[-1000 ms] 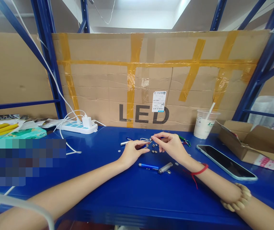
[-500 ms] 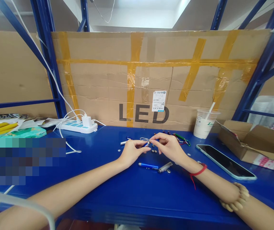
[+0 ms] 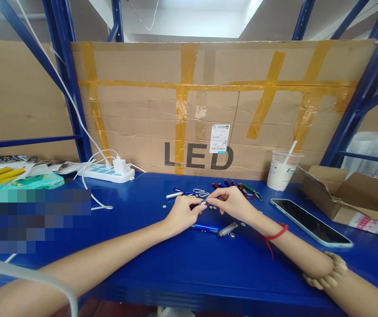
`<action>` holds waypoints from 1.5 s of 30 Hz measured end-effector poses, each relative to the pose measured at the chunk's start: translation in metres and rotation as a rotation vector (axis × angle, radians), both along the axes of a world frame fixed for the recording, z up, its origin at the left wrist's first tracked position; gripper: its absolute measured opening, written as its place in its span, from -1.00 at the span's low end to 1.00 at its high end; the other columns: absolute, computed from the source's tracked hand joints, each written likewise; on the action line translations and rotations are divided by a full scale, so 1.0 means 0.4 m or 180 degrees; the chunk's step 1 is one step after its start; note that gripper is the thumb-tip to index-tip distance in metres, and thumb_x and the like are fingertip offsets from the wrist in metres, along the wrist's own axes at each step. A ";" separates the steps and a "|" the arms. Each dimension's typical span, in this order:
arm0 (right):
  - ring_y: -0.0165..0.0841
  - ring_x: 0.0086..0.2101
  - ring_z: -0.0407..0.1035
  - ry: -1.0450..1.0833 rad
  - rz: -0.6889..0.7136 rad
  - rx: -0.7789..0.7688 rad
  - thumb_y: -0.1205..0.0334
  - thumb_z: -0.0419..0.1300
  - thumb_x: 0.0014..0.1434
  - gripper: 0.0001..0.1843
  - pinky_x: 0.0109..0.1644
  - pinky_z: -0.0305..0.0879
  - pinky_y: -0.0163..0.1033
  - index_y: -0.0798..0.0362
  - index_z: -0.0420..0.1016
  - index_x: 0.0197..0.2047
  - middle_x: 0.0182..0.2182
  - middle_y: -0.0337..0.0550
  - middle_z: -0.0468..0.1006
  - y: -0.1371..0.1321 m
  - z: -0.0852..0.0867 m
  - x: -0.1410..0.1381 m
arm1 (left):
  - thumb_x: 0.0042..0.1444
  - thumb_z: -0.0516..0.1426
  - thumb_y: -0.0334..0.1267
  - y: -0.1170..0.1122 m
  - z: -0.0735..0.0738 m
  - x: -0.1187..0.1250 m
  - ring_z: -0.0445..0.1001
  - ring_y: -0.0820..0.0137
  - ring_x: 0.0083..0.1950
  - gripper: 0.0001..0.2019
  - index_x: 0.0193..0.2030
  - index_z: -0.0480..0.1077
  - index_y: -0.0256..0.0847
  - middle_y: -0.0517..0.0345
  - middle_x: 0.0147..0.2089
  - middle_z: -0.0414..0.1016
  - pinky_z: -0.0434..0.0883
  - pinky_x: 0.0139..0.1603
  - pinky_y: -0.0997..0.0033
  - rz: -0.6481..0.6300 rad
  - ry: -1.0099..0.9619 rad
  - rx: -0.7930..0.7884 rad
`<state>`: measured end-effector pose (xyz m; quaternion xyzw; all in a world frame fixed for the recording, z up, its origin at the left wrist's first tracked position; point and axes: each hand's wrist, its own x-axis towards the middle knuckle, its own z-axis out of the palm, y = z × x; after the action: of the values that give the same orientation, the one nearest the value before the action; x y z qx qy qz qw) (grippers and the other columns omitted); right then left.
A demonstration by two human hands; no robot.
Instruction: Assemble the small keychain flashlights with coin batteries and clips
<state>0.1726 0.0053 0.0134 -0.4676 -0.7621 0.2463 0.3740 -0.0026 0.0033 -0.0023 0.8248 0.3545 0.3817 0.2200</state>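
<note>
Left hand [image 3: 184, 213] and right hand [image 3: 233, 204] have dropped slightly; work continues, I judge. Left clamps one small metallic piece [image 3: 203, 203], mid-counter [image 3: 136, 273]. From it: one blue tube [image 3: 206, 228], six o'clock; one silver tube [image 3: 227, 229], between four and five. Right's fingertips are pinched at the piece's end; I cannot tell their hold. One phone [image 3: 311, 222], three o'clock.

From here I count one left hand [image 3: 182, 213], one right hand [image 3: 234, 203], one pinched piece [image 3: 203, 203], two bracelets [image 3: 330, 280], one phone [image 3: 311, 222], one cup [image 3: 279, 178], one straw [image 3: 290, 152], one open box [image 3: 341, 209], one power strip [image 3: 119, 178] and three big letters [image 3: 189, 156]. Up front, one blue tube [image 3: 206, 228], one grey tube [image 3: 227, 229]; the rear tubes [image 3: 246, 188] overlap too much to count.
</note>
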 end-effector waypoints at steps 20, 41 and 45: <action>-0.58 -0.70 0.09 0.0160 0.0062 -0.1092 -0.11 0.28 -0.16 -0.56 -0.67 -0.12 -0.42 0.19 0.51 -0.52 -0.71 -0.26 0.36 0.017 -0.015 0.007 | 0.08 0.10 -0.37 0.004 -0.005 -0.002 0.42 0.40 -0.38 -0.83 -0.30 0.54 -0.18 0.14 -0.41 0.53 0.32 -0.33 0.47 0.0040 0.0337 0.0563; -0.56 -0.63 0.19 0.0538 -0.0729 -0.0238 -0.11 0.21 -0.08 -0.54 -0.61 0.07 -0.42 0.18 0.56 -0.39 -0.49 -0.12 0.51 0.052 0.043 0.090 | 0.18 -0.07 -0.10 0.051 0.009 -0.031 0.37 0.46 -0.48 -0.79 -0.30 0.22 -0.19 0.23 -0.49 0.47 0.29 -0.33 0.47 0.0874 -0.0666 -0.0023; -0.55 -0.67 0.15 -0.0575 -0.0289 -0.0435 -0.08 0.25 -0.14 -0.60 -0.58 0.10 -0.38 0.15 0.57 -0.53 -0.64 -0.20 0.44 0.050 0.039 0.117 | 0.18 -0.06 -0.13 0.065 0.022 -0.050 0.40 0.45 -0.40 -0.84 -0.30 0.15 -0.16 0.21 -0.41 0.49 0.29 -0.27 0.48 0.0922 -0.0744 0.0101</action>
<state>0.2194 0.0251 0.0288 -0.5463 -0.7522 0.2373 0.2819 -0.0224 0.0294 0.0065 0.7185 0.4354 0.5082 0.1895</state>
